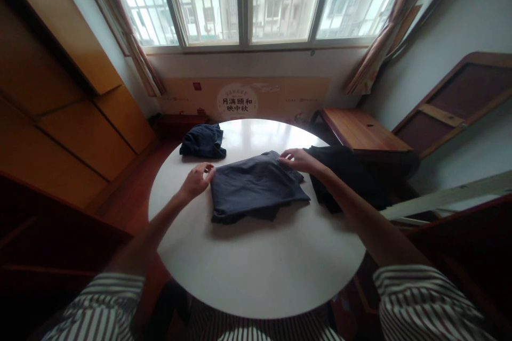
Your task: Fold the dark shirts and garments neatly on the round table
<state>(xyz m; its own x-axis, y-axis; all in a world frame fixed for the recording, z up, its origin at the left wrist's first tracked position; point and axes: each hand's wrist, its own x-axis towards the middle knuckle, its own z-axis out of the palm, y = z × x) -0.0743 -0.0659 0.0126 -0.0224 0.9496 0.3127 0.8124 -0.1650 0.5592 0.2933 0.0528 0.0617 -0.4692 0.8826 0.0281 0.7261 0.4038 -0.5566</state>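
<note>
One folded grey garment (pixel 254 189) lies near the middle of the round white table (pixel 260 272). My left hand (pixel 197 180) is at the garment's far left corner, fingers curled; my right hand (pixel 299 160) is at its far right edge, fingers bent. I cannot tell whether either pinches cloth. Dark blue bundle (pixel 202 141) beyond, left; black garment (pixel 344 166) right, partly behind my right forearm (pixel 362 210).

Dark grey garment (pixel 256 186), folded, lying flat, on white table (pixel 272 272)

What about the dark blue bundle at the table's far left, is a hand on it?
No, the left hand and right hand are both at the grey cloth, and the bundle lies apart from them.
</note>
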